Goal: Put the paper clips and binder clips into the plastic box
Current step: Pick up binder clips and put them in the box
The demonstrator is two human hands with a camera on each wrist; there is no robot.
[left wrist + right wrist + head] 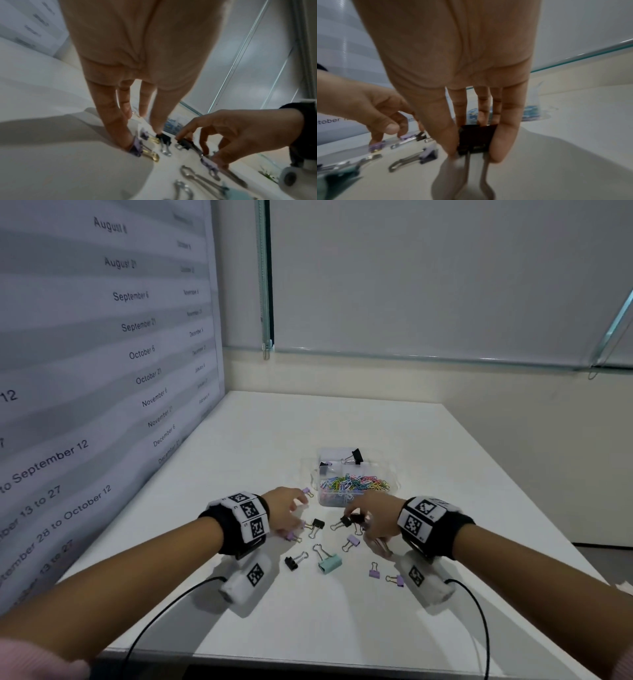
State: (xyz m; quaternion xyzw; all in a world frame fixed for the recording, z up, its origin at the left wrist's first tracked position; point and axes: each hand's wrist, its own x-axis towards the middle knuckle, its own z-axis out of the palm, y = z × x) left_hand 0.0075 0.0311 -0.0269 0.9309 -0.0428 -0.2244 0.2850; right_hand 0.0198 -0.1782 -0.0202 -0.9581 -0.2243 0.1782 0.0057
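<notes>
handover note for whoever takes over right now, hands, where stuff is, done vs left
Right hand: pinching a black binder clip just off the table.
Left hand: fingertips on a purple binder clip, not lifted.
Done: coloured paper clips and two black clips are in the plastic box.
Left: about ten binder clips loose, including the mint binder clip.

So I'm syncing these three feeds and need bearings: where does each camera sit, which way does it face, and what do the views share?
Head: on the person's head, looking forward and down at the table, the box and the scattered clips; shows both forearms and hands.
Left wrist: under the left hand, looking along its fingers at a purple clip; the right hand shows too.
Right wrist: under the right hand, looking along fingers pinching a black clip; the left hand shows too.
Shared: both wrist views catch the other hand and the box.
</notes>
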